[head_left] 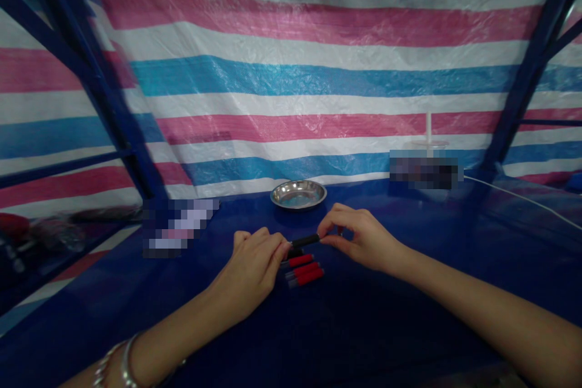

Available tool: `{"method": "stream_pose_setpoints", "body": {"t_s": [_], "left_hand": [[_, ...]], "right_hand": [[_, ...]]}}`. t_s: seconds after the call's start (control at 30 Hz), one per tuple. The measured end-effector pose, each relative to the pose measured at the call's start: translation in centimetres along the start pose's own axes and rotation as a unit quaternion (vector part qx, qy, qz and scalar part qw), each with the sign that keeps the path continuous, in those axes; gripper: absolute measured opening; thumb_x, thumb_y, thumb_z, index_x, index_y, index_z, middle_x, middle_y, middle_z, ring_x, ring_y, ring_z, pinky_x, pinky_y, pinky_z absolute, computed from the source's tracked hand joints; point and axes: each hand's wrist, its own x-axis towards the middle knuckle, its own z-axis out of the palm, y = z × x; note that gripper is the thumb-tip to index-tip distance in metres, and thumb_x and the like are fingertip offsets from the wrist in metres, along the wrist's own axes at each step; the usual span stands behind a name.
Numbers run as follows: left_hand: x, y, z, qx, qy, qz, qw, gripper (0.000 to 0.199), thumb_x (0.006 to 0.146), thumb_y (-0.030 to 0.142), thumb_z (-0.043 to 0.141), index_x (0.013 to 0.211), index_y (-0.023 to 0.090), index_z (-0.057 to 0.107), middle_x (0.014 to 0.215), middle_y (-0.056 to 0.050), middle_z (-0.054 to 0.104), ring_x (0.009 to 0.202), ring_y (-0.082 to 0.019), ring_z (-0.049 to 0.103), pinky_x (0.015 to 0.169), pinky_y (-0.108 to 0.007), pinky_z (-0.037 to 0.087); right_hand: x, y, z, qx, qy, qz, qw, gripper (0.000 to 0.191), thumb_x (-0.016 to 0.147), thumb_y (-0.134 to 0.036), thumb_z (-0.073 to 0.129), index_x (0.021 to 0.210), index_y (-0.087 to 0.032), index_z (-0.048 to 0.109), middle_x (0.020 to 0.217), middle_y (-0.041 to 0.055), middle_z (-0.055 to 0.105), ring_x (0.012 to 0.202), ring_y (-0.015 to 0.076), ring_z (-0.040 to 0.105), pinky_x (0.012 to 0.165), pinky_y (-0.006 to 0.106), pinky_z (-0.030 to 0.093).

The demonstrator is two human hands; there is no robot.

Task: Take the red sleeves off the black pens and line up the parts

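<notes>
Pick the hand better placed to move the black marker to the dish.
Probably the right hand: its fingers hold the black marker and sit closer to the dish than the left hand.

Two bare forearms (pixel 477 297) run into slender hands with tapering fingers. The left wrist (pixel 150 354) carries a stack of slim silver bangles (pixel 123 364), at least two thin metal hoops, one of them beaded or linked, and their details blur at the lower edge of the view. A narrow, dark-looking band, probably a ring (pixel 341 233), sits on a finger of the right hand (pixel 364 239), too small to make out clearly. The left hand (pixel 252 273) shows no jewellery, and neither arm has a sleeve, glove or cuff.
</notes>
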Motion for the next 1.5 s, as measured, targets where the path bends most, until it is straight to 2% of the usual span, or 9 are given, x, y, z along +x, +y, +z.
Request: {"method": "stream_pose_setpoints", "body": {"t_s": [0.3, 0.5, 0.63, 0.7, 0.83, 1.03, 1.3, 1.5], "left_hand": [[0.2, -0.1, -0.2, -0.110, -0.016, -0.025, 0.993, 0.038, 0.089, 0.028, 0.023, 0.060, 0.017, 0.046, 0.058, 0.001, 0.048, 0.057, -0.015, 0.048, 0.057, -0.028, 0.032], [0.1, -0.2, -0.2, -0.219, -0.030, -0.050, 0.974, 0.043, 0.091, 0.033, 0.024, 0.056, 0.018, 0.043, 0.050, 0.004, 0.045, 0.048, -0.012, 0.046, 0.052, -0.024, 0.033], [0.1, -0.3, -0.1, -0.250, -0.016, -0.070, 0.965, 0.045, 0.091, 0.036, 0.022, 0.055, 0.018, 0.042, 0.048, 0.004, 0.044, 0.047, -0.012, 0.046, 0.051, -0.024, 0.034], [0.2, -0.4, -0.1, -0.219, -0.006, -0.074, 0.973, 0.044, 0.091, 0.034, 0.022, 0.056, 0.018, 0.042, 0.048, 0.004, 0.044, 0.047, -0.013, 0.046, 0.051, -0.025, 0.033], [0.3, -0.8, -0.2, -0.053, 0.022, -0.052, 0.997, 0.033, 0.089, 0.028, 0.027, 0.069, 0.017, 0.051, 0.060, 0.001, 0.053, 0.058, -0.017, 0.050, 0.058, -0.030, 0.031], [0.3, -1.7, 0.0, 0.100, 0.018, -0.053, 0.993, 0.024, 0.089, 0.024, 0.034, 0.081, 0.017, 0.055, 0.074, -0.004, 0.058, 0.074, -0.023, 0.051, 0.062, -0.034, 0.030], [0.4, -1.9, 0.0, 0.155, -0.056, -0.081, 0.983, 0.019, 0.088, 0.021, 0.039, 0.084, 0.016, 0.056, 0.079, -0.005, 0.058, 0.078, -0.023, 0.053, 0.064, -0.032, 0.033], [0.5, -2.1, 0.0, 0.162, -0.079, -0.093, 0.979, 0.019, 0.087, 0.019, 0.038, 0.086, 0.016, 0.056, 0.080, -0.006, 0.057, 0.078, -0.023, 0.053, 0.064, -0.032, 0.036]], "right_hand": [[0.0, 0.0, -0.1, 0.004, 0.029, -0.037, 0.999, 0.009, 0.075, -0.012, 0.050, 0.075, -0.018, 0.057, 0.076, 0.0027, 0.059, 0.074, 0.0119, 0.051, 0.064, 0.025, 0.043], [0.0, -0.1, -0.2, 0.003, 0.036, -0.043, 0.998, 0.011, 0.075, -0.011, 0.049, 0.076, -0.018, 0.058, 0.077, 0.0024, 0.059, 0.073, 0.0116, 0.052, 0.064, 0.025, 0.043], [0.1, -0.1, -0.5, -0.001, 0.044, -0.055, 0.998, 0.013, 0.075, -0.009, 0.048, 0.076, -0.019, 0.057, 0.076, 0.0022, 0.060, 0.075, 0.0121, 0.052, 0.065, 0.025, 0.044], [0.1, 0.0, -0.7, -0.009, 0.053, -0.060, 0.997, 0.013, 0.075, -0.009, 0.049, 0.076, -0.018, 0.057, 0.077, 0.0023, 0.060, 0.077, 0.0123, 0.052, 0.066, 0.025, 0.044], [0.1, 0.1, -0.6, -0.019, 0.055, -0.051, 0.997, 0.011, 0.075, -0.011, 0.050, 0.080, -0.018, 0.058, 0.078, 0.0028, 0.060, 0.077, 0.0120, 0.053, 0.066, 0.024, 0.044], [0.1, 0.2, -0.3, -0.037, 0.051, -0.023, 0.998, 0.010, 0.076, -0.017, 0.052, 0.082, -0.017, 0.059, 0.076, 0.0033, 0.061, 0.071, 0.0121, 0.053, 0.063, 0.024, 0.043], [0.1, 0.5, -0.2, -0.071, 0.042, -0.003, 0.997, 0.011, 0.073, -0.011, 0.053, 0.080, -0.015, 0.061, 0.072, 0.0029, 0.060, 0.070, 0.0117, 0.052, 0.063, 0.023, 0.042], [0.3, 0.2, -0.2, -0.082, 0.035, 0.020, 0.996, 0.014, 0.071, -0.008, 0.054, 0.078, -0.014, 0.063, 0.068, 0.0026, 0.059, 0.068, 0.0117, 0.052, 0.060, 0.023, 0.041]]}}
